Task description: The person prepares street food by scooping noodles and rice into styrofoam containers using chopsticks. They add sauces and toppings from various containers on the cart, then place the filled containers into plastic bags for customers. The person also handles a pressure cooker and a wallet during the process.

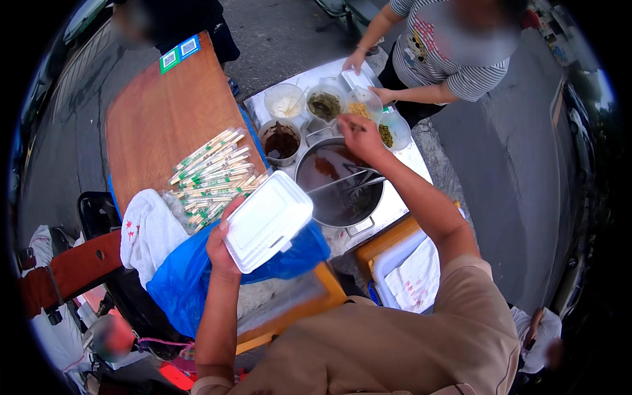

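Observation:
My left hand [222, 242] grips a closed white foam clamshell box [270, 222] by its side, above a blue plastic bag [182, 284]. To the right, my right hand [363, 138] is over the far rim of a round metal pot [340, 224], its fingers curled and blurred. Whether they hold anything is unclear. A divider splits the pot, with dark liquid and metal utensils [363, 180] inside. Beyond my right hand are plastic tubs of yellow bits [358, 108], dark green food [324, 104] and chopped green food [386, 136]. Left of these stand a white-food tub [285, 105] and a dark-sauce tub [281, 143].
Several wrapped chopsticks [212, 175] lie on a wooden board [158, 118], near a white towel [150, 232]. A person in a striped shirt [419, 49] holds another white box [358, 79] across the metal table [316, 74]. A cloth-lined bin [412, 271] is at right.

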The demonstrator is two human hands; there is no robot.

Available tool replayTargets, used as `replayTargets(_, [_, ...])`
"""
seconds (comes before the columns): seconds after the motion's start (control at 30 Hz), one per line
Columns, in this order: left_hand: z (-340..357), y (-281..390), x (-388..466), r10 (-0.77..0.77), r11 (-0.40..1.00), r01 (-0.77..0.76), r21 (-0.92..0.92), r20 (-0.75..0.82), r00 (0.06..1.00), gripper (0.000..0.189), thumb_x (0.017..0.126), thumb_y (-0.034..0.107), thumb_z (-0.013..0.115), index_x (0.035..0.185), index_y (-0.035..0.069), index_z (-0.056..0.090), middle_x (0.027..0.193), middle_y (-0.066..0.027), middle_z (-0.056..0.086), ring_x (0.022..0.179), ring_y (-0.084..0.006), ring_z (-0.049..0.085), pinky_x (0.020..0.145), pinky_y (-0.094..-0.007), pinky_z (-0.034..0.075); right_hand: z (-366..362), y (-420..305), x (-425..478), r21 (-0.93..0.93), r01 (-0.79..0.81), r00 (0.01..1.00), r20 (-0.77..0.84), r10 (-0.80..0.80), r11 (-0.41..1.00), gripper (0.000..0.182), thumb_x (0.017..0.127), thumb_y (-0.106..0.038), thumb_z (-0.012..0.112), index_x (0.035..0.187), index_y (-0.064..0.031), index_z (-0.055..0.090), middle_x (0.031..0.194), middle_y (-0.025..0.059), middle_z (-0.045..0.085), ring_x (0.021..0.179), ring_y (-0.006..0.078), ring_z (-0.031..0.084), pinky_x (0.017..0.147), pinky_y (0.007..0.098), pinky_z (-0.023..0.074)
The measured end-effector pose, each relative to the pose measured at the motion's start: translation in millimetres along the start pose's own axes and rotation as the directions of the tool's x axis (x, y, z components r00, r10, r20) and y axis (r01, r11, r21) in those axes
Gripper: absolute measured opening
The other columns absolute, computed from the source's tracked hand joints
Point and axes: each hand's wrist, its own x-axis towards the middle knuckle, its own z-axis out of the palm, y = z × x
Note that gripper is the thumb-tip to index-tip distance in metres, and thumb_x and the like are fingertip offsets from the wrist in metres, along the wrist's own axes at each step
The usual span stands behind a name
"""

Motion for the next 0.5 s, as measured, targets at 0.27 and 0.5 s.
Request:
replayTargets(0.27, [20.4,-0.8,24.8,0.042,0.998,-0.043,0.035,0.041,0.998,0.072,0.092,0.037,0.053,0.153,0.002,0.041,0.155,-0.0225,0.044,0.140,-0.0422,0.047,0.117,-0.0529,0.038,17.3,64.8,5.0,0.605,-0.452,0.751,-0.137,0.646,0.655,0.021,0.099,-0.014,0.062,0.096,0.0062,0.067,0.082,0.0125,0.072,0.066,0.0162,0.071,0.060,0.0302,0.0581])
replayTargets(0.5, [31.0,-1.2,64.5,0.051,0.998,-0.058,0.038,0.154,0.987,0.072,0.100,0.049,0.045,0.152,0.000,0.041,0.154,-0.0204,0.046,0.141,-0.0382,0.045,0.119,-0.0521,0.033,-9.1,76.5,7.3,0.773,-0.370,0.676,-0.157,0.720,0.515,0.020,0.100,-0.013,0.060,0.107,0.0059,0.060,0.085,0.0163,0.070,0.067,0.0208,0.072,0.059,0.0312,0.0623])
